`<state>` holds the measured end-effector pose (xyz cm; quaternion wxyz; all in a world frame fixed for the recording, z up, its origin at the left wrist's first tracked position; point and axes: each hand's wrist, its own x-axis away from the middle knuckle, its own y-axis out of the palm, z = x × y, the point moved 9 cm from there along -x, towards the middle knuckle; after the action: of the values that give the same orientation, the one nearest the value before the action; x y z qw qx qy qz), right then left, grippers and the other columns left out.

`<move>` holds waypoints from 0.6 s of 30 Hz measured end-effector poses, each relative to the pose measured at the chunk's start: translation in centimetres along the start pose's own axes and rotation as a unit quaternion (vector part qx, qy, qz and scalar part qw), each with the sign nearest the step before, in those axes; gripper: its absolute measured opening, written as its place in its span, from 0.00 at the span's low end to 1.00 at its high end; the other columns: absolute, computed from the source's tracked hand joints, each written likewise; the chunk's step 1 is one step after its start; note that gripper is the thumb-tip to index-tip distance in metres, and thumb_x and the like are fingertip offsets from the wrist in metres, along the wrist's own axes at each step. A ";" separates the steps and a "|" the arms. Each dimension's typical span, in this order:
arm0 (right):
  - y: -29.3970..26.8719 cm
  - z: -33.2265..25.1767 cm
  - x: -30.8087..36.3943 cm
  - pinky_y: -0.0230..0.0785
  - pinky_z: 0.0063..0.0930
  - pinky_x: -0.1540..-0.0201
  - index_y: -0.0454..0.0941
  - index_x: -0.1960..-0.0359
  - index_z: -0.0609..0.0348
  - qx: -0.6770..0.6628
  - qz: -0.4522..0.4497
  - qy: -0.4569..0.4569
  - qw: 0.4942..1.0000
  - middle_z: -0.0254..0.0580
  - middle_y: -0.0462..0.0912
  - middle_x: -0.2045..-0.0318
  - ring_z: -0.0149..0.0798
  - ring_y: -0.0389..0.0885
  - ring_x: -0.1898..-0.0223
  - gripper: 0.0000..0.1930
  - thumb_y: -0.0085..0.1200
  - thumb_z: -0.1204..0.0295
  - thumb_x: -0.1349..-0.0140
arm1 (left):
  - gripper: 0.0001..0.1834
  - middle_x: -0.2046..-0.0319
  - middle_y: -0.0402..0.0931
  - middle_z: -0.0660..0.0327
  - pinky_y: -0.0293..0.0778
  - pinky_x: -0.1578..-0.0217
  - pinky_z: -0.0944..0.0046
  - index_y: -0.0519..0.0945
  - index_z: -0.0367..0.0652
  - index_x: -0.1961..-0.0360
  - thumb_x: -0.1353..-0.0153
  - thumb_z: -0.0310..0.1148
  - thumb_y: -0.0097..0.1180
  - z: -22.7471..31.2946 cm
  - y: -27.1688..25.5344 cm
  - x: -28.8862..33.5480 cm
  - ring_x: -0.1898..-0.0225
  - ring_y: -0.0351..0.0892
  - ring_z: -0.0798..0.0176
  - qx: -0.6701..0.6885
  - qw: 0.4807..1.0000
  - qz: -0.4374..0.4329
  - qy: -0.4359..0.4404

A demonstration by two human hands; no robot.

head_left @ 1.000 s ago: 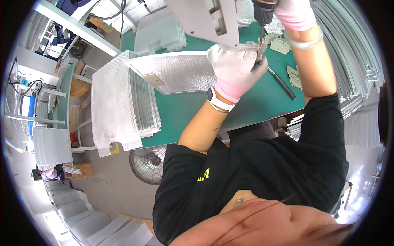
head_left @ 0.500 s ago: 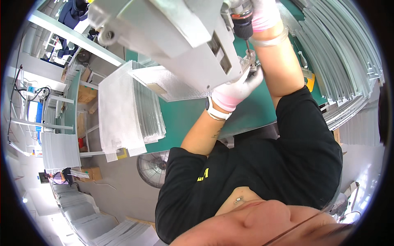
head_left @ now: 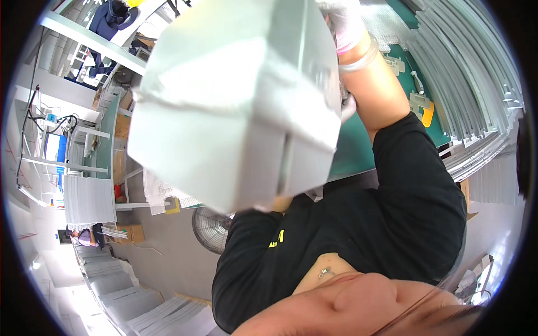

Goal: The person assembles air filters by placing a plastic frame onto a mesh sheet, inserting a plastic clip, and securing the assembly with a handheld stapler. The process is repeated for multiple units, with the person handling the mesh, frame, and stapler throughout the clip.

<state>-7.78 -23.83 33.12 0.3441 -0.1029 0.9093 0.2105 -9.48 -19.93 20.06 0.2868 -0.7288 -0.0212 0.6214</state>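
Observation:
A large light-grey housing (head_left: 224,112) with blunt edges and a narrow slot fills the middle of the view, blurred and close. Behind its right edge, my right hand (head_left: 346,25) in a white and pink glove reaches to the top of the view. Its fingers are partly covered, and the power drill seen beside it earlier is now almost wholly hidden. Only a small piece of my left hand (head_left: 348,109), in a white glove, shows past the housing beside my right forearm. What its fingers do is hidden.
On the green table (head_left: 353,148) to the right lie small pale brackets (head_left: 395,64), a screwdriver (head_left: 417,83) and a yellow-ended tool (head_left: 427,115). Long grey metal strips (head_left: 459,73) are stacked at far right. A floor fan (head_left: 210,228) stands below left.
The housing has swung down and to the left, turning another face toward me. It now covers my left hand and forearm, the drill and most of the mesh sheets.

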 end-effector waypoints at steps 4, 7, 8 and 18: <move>-2.2 -0.8 2.0 0.54 0.14 0.83 0.68 0.45 0.70 0.030 0.167 -0.005 0.986 0.36 0.72 0.78 0.24 0.65 0.82 0.29 0.61 0.66 0.46 | 0.09 0.80 0.72 0.64 0.66 0.76 0.59 0.79 0.45 0.76 0.55 0.32 0.68 -0.7 0.8 0.0 0.79 0.71 0.60 0.078 0.994 0.002 -0.077; -10.2 -1.0 6.1 0.64 0.17 0.81 0.79 0.57 0.69 0.144 0.294 -0.091 0.941 0.40 0.80 0.73 0.27 0.76 0.76 0.17 0.61 0.70 0.46 | 0.09 0.79 0.72 0.63 0.68 0.76 0.60 0.79 0.44 0.76 0.53 0.33 0.68 -1.4 0.7 1.3 0.78 0.73 0.61 0.085 0.991 0.008 -0.101; -10.2 -1.6 6.0 0.67 0.18 0.79 0.80 0.58 0.68 0.124 0.305 -0.124 0.936 0.41 0.82 0.71 0.29 0.78 0.75 0.15 0.61 0.71 0.45 | 0.09 0.79 0.73 0.64 0.68 0.74 0.60 0.79 0.45 0.76 0.53 0.34 0.68 -1.4 0.7 1.3 0.77 0.74 0.61 0.070 0.991 -0.001 -0.111; -0.7 -13.4 0.6 0.72 0.13 0.78 0.75 0.55 0.56 0.153 0.113 -0.277 0.942 0.32 0.81 0.72 0.22 0.78 0.77 0.09 0.55 0.67 0.33 | 0.13 0.79 0.67 0.65 0.59 0.66 0.54 0.74 0.52 0.78 0.58 0.39 0.69 1.2 -2.6 1.9 0.74 0.68 0.57 -0.025 0.997 0.030 -0.066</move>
<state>-15.84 -30.60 41.55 0.5678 0.1170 0.8049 0.1270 -9.33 -16.54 19.47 0.2480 -0.6935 -0.0337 0.6756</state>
